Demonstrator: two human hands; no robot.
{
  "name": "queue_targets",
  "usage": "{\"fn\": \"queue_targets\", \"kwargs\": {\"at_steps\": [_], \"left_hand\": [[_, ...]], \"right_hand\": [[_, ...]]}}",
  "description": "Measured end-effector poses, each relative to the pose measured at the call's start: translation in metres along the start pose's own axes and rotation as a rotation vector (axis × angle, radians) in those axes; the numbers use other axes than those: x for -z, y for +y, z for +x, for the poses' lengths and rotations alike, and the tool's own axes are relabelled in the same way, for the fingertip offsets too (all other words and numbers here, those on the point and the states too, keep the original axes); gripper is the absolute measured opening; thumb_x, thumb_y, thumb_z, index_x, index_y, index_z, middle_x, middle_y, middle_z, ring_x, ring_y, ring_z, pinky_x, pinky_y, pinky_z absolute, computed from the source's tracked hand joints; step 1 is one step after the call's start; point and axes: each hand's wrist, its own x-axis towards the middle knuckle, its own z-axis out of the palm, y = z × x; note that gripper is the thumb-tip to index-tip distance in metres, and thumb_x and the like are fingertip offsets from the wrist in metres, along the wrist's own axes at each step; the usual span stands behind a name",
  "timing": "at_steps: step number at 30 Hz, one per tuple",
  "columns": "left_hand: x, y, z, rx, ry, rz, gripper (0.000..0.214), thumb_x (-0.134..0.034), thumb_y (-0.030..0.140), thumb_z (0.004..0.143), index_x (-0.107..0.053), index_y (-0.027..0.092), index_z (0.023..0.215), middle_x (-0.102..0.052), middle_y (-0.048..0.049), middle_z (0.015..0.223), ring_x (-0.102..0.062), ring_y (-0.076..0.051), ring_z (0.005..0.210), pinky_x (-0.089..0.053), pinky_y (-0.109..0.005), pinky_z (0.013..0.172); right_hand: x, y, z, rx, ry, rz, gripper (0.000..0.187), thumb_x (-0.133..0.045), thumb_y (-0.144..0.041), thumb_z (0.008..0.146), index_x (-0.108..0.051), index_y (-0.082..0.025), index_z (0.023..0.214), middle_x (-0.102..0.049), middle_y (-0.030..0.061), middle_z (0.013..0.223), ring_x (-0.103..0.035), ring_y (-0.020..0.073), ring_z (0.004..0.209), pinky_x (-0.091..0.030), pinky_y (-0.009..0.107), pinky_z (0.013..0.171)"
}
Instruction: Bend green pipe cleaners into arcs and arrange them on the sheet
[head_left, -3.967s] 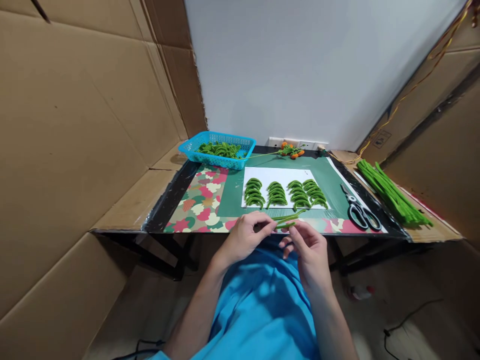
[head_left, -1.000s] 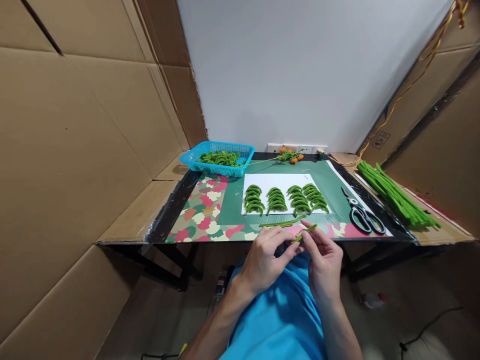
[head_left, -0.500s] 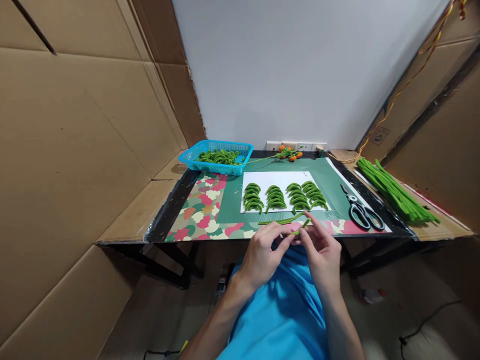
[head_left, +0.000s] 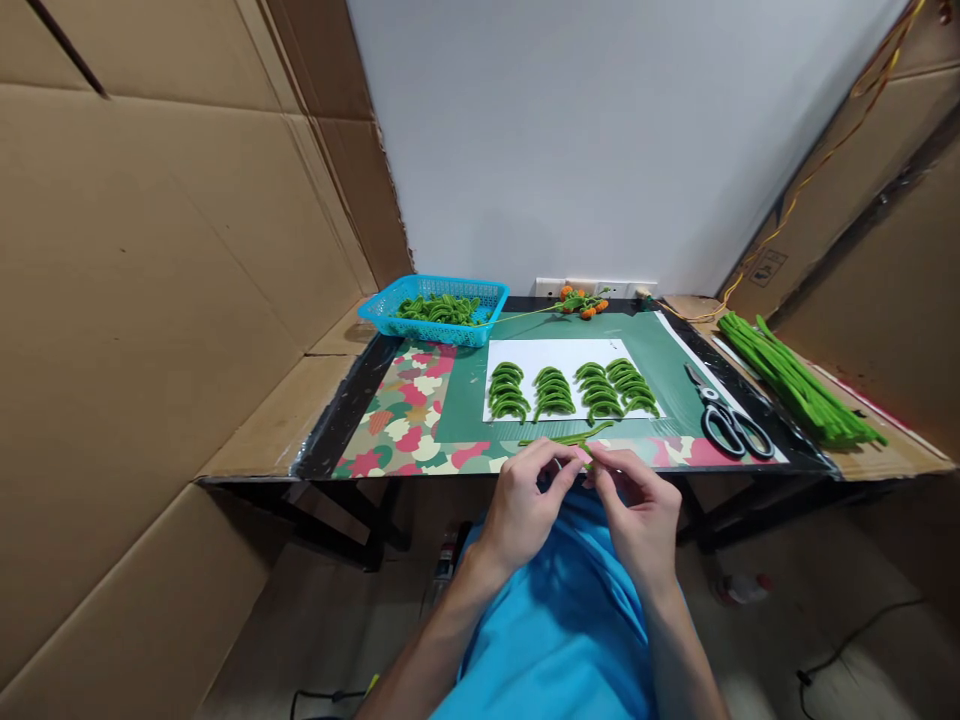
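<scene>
My left hand [head_left: 525, 500] and my right hand [head_left: 637, 505] meet at the table's front edge, both pinched on a short green pipe cleaner piece [head_left: 586, 458], mostly hidden between the fingertips. Just beyond my fingers a longer green pipe cleaner [head_left: 570, 437] lies on the mat. Farther back, a white sheet [head_left: 562, 355] carries several rows of bent green pieces [head_left: 555, 392].
A blue basket [head_left: 435, 308] of green pieces stands at the back left. Black scissors [head_left: 724, 412] lie right of the sheet, and a bundle of long green pipe cleaners [head_left: 795, 385] beyond them. An orange and green flower sprig [head_left: 581, 300] lies by the wall. Cardboard walls flank both sides.
The short green piece stuck out to the right of my fingers a second ago; now it is drawn in between both pinches and barely shows. My right fingers have curled shut.
</scene>
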Motion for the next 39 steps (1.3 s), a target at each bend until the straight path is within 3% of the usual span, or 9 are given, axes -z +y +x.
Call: {"fn": "queue_targets", "kwargs": {"at_steps": [6,13,18,24,32,39], "left_hand": [[-0.001,0.0,-0.001,0.047,0.041,-0.072,0.02,-0.064,0.035,0.104,-0.073,0.02,0.096,-0.072,-0.0023,0.09,-0.067,-0.015,0.081,-0.051,-0.026,0.074],[-0.002,-0.001,-0.001,0.116,0.027,-0.115,0.022,-0.065,0.039,0.103,-0.072,0.019,0.096,-0.075,-0.0032,0.09,-0.071,-0.017,0.081,-0.054,-0.028,0.076],[0.003,-0.001,0.003,0.137,-0.009,-0.121,0.022,-0.065,0.038,0.102,-0.072,0.019,0.095,-0.076,-0.0032,0.09,-0.072,-0.018,0.083,-0.056,-0.028,0.077],[0.006,0.001,0.004,0.142,-0.029,-0.094,0.021,-0.066,0.038,0.101,-0.072,0.019,0.094,-0.075,-0.0021,0.088,-0.07,-0.016,0.079,-0.054,-0.026,0.075],[0.007,0.001,0.006,0.167,-0.047,-0.116,0.024,-0.063,0.039,0.103,-0.069,0.018,0.093,-0.074,-0.0028,0.087,-0.07,-0.017,0.08,-0.054,-0.027,0.076],[0.012,0.0,0.008,0.199,-0.086,-0.183,0.027,-0.063,0.041,0.102,-0.068,0.017,0.091,-0.068,-0.0013,0.079,-0.067,-0.016,0.074,-0.052,-0.026,0.073]], "right_hand": [[0.002,-0.007,-0.001,0.079,-0.084,-0.085,0.018,-0.067,-0.017,0.098,-0.08,-0.024,0.108,-0.078,0.0063,0.103,-0.075,0.0205,0.092,-0.061,0.031,0.077],[0.002,-0.01,-0.001,0.024,-0.12,-0.083,0.016,-0.065,-0.02,0.1,-0.079,-0.025,0.108,-0.077,0.0056,0.105,-0.075,0.0208,0.093,-0.062,0.032,0.08],[0.0,-0.01,0.0,0.009,-0.101,-0.084,0.016,-0.07,-0.025,0.1,-0.08,-0.026,0.112,-0.078,0.0063,0.112,-0.076,0.0227,0.102,-0.063,0.035,0.089],[-0.002,-0.005,-0.003,-0.002,-0.027,-0.098,0.022,-0.07,-0.025,0.099,-0.079,-0.026,0.119,-0.081,0.0062,0.111,-0.078,0.0218,0.096,-0.063,0.034,0.087],[-0.001,-0.007,-0.002,0.097,-0.113,-0.154,0.019,-0.065,-0.022,0.1,-0.08,-0.024,0.112,-0.081,0.0072,0.104,-0.077,0.023,0.091,-0.062,0.034,0.078],[0.001,-0.01,0.002,0.125,-0.183,-0.116,0.023,-0.062,-0.021,0.102,-0.078,-0.026,0.117,-0.08,0.0068,0.105,-0.075,0.0226,0.093,-0.06,0.036,0.082]]}}
